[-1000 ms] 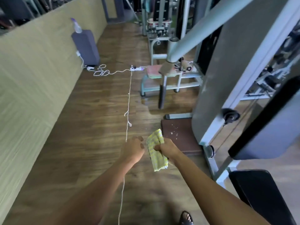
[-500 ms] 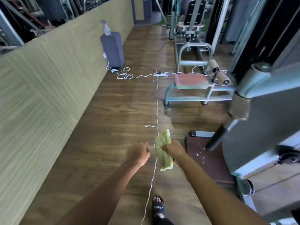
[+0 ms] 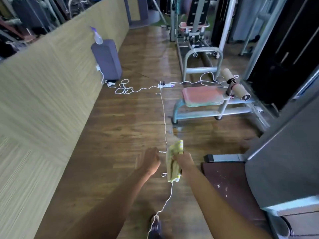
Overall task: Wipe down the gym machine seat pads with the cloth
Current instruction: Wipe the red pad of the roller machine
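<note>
Fingers of the right hand (image 3: 184, 161) are curled tight round a yellow checked cloth (image 3: 171, 169), which is bunched in the fist, one end sticking up above the knuckles and the other hanging below the wrist. Just beside it the left hand (image 3: 151, 161) is balled up with fingers curled in; it does not touch the cloth and I can see nothing in it. Both arms reach forward over a wooden floor (image 3: 120, 135). The nearest seat pad (image 3: 202, 96), faded pink, lies flat on a low bench with a pale metal frame (image 3: 195, 115), well ahead of the hands and a little to the right; two tan foam rollers (image 3: 240, 90) stick out at its right end. Farther back stands another machine with a pink seat (image 3: 193, 25) under a black back pad (image 3: 197, 11). A white cord (image 3: 164, 118) runs along the floor from a power strip (image 3: 165, 85) near the bench, passes behind the cloth and ends by a foot (image 3: 155, 225) at the bottom edge. Against the woven wall panel (image 3: 43, 83) on the left sits a grey box (image 3: 107, 59) with a spray bottle (image 3: 97, 37) upright on top. To the right of the hands lies a dark brown mat (image 3: 229, 183) flecked with white, partly under a large grey machine panel (image 3: 284, 152).
</note>
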